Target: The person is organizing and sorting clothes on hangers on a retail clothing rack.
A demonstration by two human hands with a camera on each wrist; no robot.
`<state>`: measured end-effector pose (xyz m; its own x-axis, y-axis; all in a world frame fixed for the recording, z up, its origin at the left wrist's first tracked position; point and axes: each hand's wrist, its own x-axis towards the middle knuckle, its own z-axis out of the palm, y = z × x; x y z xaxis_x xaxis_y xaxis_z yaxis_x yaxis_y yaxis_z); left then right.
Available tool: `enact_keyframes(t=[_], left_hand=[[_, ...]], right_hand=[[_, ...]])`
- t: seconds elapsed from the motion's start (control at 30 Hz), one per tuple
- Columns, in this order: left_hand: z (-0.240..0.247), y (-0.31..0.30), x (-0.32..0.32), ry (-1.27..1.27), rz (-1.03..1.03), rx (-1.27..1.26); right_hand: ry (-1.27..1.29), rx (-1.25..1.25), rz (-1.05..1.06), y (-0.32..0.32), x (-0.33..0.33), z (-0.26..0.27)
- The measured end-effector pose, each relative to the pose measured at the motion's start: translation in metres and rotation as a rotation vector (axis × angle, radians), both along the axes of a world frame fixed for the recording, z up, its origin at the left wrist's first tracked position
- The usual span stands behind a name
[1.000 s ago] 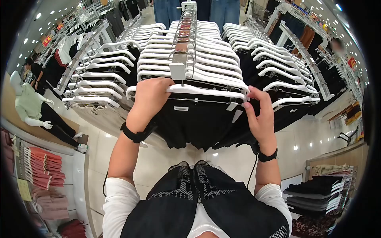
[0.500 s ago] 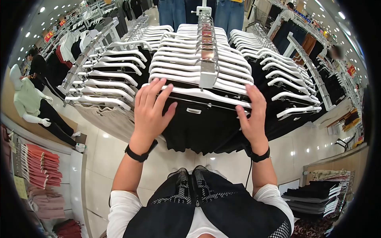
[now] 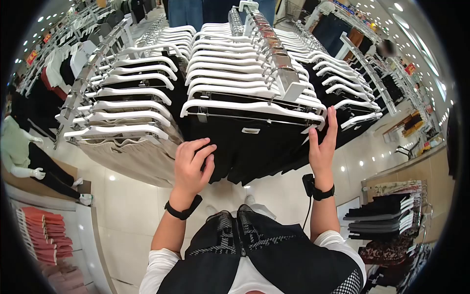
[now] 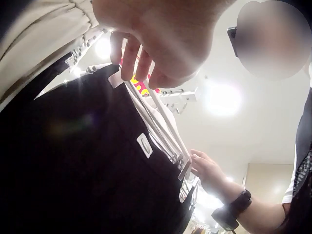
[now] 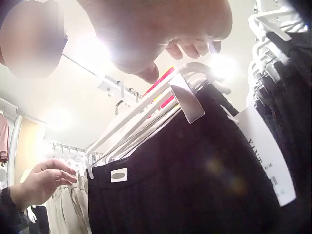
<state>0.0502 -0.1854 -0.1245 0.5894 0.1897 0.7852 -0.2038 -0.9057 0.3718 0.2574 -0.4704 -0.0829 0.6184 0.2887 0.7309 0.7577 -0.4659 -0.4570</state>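
Black trousers hang by clips from the front white hanger of the middle rail, with a small pale label at the waistband. My left hand is in front of their left part, below the hanger, its fingers loosely bent and holding nothing. At the hanger's right end is my right hand, fingers extended upward and thumb apart. The right wrist view shows a metal clip on the waistband just below that hand, and a white paper tag at the side.
Beige trousers hang on the left rail, close to my left hand. More black garments hang on the right rail. A mannequin stands at the far left. Folded dark clothes and coral garments flank me on lower shelves.
My left hand has left the hanger's left end and dropped lower, towards me. My right hand remains by the right end, fingers straighter. The view has turned, and the rail appears slanted.
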Motion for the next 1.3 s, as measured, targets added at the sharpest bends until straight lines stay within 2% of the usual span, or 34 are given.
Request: enact_keyframes(t=[0.17,0.23,0.33,0.7,0.87,1.17,1.3], left_hand=[[-0.018,0.001,0.002,0.058,-0.131,-0.096],[-0.021,0.0,0.002,0.09,-0.171,-0.128],[-0.023,-0.005,0.003,0.123,-0.209,-0.145],[-0.016,-0.059,0.016,0.205,-0.293,-0.12],[-0.01,-0.121,0.039,0.247,-0.275,-0.128],[-0.027,-0.276,0.113,0.341,-0.368,-0.114],[-0.025,-0.317,0.141,0.355,-0.298,-0.265]], right_hand=[[0.122,-0.101,0.046,-0.022,-0.03,0.0],[0.136,-0.126,0.004,-0.031,-0.043,-0.003],[0.221,-0.026,-0.055,-0.039,-0.06,-0.008],[0.26,-0.057,0.037,-0.077,-0.044,-0.023],[0.321,-0.004,0.041,-0.14,-0.023,-0.035],[0.503,0.099,-0.035,-0.313,0.019,-0.085],[0.627,0.077,-0.061,-0.372,0.035,-0.101]])
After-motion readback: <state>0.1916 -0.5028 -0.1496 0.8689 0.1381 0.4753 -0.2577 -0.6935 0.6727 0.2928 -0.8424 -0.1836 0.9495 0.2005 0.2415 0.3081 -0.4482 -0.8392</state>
